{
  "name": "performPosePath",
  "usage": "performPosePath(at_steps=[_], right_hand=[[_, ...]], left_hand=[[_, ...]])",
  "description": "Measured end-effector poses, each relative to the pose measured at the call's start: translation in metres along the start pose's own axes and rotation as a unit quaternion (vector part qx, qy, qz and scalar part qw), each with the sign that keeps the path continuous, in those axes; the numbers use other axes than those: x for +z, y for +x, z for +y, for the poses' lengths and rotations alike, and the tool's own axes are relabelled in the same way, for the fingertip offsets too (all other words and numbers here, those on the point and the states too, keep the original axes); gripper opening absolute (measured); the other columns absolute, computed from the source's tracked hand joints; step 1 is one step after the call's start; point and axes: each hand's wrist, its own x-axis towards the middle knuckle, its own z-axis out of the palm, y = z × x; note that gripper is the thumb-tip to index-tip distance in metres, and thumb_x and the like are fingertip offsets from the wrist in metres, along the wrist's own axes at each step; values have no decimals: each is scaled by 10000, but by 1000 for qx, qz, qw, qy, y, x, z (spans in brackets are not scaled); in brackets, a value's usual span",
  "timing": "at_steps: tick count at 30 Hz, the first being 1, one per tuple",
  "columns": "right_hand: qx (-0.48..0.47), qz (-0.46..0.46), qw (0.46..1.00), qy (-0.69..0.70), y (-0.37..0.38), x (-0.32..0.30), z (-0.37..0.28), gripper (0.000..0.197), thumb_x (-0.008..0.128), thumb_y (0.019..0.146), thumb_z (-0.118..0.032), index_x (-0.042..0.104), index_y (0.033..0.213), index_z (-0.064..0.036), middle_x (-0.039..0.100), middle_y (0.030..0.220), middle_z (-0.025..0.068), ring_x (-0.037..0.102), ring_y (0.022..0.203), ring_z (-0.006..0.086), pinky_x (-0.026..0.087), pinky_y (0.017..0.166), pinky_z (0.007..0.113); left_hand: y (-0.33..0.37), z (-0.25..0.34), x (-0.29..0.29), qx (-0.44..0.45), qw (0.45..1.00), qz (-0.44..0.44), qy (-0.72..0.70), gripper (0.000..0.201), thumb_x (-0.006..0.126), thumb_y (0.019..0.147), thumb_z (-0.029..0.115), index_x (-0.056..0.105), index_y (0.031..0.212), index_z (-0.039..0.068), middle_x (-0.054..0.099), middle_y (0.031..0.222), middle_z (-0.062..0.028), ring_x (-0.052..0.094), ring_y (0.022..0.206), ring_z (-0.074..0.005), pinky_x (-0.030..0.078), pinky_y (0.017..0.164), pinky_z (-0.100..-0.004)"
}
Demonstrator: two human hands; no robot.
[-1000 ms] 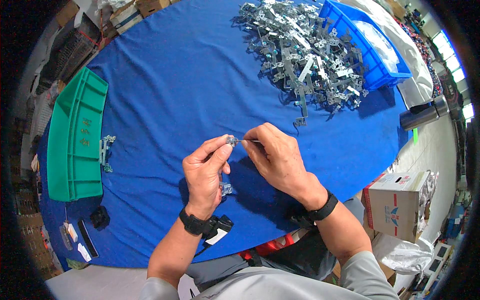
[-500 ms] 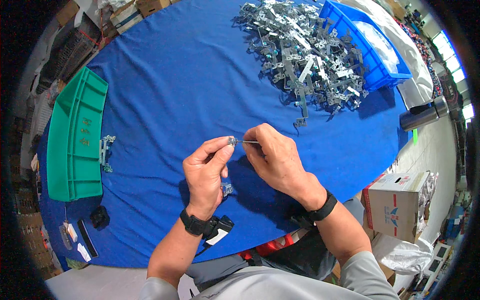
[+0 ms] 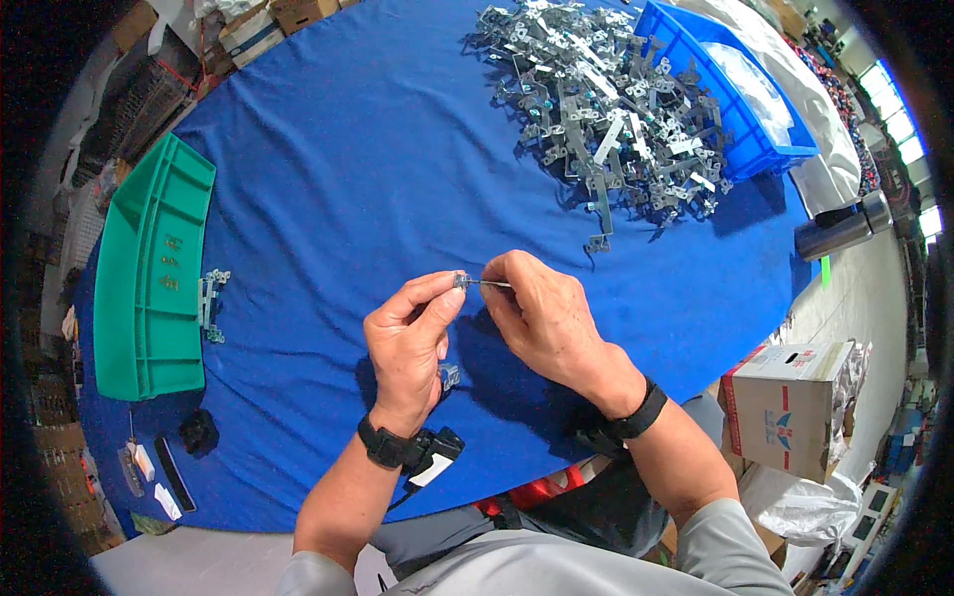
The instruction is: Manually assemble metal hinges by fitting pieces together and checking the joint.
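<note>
A small metal bracket point(image 3: 460, 281) is pinched between the thumb and index finger of my left hand point(image 3: 402, 343). Its other end shows below, beside the palm; the middle is hidden by the hand. My right hand point(image 3: 552, 318) is closed on a thin metal rod point(image 3: 490, 283), whose tip meets the bracket's upper end. Whether that rod is a tool or a pin, I cannot tell. Both hands are over the blue cloth point(image 3: 338, 199). At the far right lies a heap of similar metal brackets point(image 3: 606, 129).
A green plastic bin point(image 3: 149, 328) stands at the left, with some metal brackets point(image 3: 211, 306) by its right side. Behind the heap is a blue bin point(image 3: 775, 139). A steel cylinder point(image 3: 845, 226) lies at the right edge, above a cardboard box point(image 3: 785, 407).
My right hand has shifted very slightly around the rod. The left hand and the bracket keep practically the same place.
</note>
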Motion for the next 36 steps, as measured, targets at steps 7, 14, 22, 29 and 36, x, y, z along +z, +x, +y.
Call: performPosePath(at_steps=[7, 14, 22, 29, 36], right_hand=[[43, -17, 999, 28, 0, -2, -6, 134, 628, 883, -105, 532, 942, -32, 600, 794, 163, 622, 695, 359, 481, 570, 449], [16, -23, 1000, -8, -1, 0, 0, 131, 612, 894, -109, 524, 947, -28, 607, 804, 176, 624, 689, 371, 479, 568, 454], [14, -26, 1000, -10, -1, 1, 2, 135, 606, 902, -119, 514, 939, -27, 609, 807, 179, 623, 697, 379, 478, 567, 460], [13, -14, 1000, 5, -1, 3, 1, 133, 595, 911, -121, 508, 936, -24, 606, 795, 182, 618, 691, 388, 478, 565, 466], [19, -27, 999, 9, -1, 2, 0, 142, 583, 924, -137, 501, 931, -22, 607, 785, 188, 619, 683, 391, 474, 560, 473]], left_hand=[[0, -1, -3, -7, 1000, -3, -5, 165, 689, 861, 20, 710, 1021, -14, 712, 879, -59, 460, 493, -12, 335, 392, -172], [-1, -2, -3, -6, 1000, -4, -13, 167, 691, 857, 15, 707, 1021, -14, 715, 894, -62, 464, 497, -9, 334, 392, -168], [-1, -1, -3, -13, 999, -10, -28, 186, 700, 847, -15, 710, 1033, -2, 705, 895, -59, 474, 521, -1, 337, 409, -156], [-1, -1, -3, -15, 1000, -8, -24, 183, 700, 847, -15, 711, 1029, 2, 707, 926, -65, 476, 530, -2, 337, 412, -155], [-1, 1, -3, -18, 999, -17, -26, 178, 698, 847, -17, 714, 1023, 7, 704, 935, -53, 485, 549, -3, 344, 422, -157]])
